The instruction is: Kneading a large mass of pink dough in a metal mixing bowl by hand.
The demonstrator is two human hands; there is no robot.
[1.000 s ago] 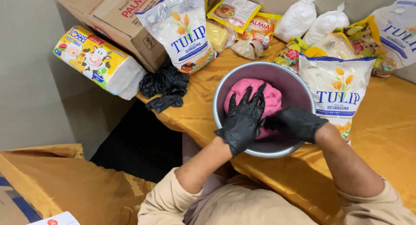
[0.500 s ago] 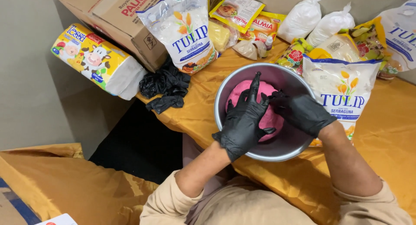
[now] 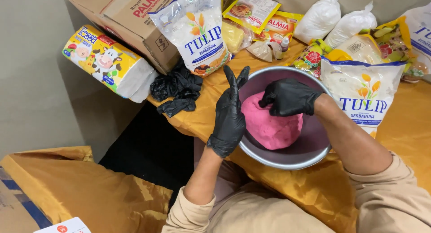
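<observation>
Head view: right hand (image 3: 289, 97) fisted on pink dough (image 3: 269, 125)

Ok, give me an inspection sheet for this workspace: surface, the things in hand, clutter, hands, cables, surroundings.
Surface: table under a gold cloth, creased.
Things in hand: metal bowl holding a lump of pink dough.
Clutter: flour bags, white sacks, sachets, cardboard box, tissue pack, spare black gloves.
Hands: both in black gloves; right hand curled on top of the dough, left hand flat, fingers straight, against the dough's side at the bowl's rim.
Cables: nothing seen.
Surroundings: grey wall, dark floor, a second gold-covered surface lower left.
</observation>
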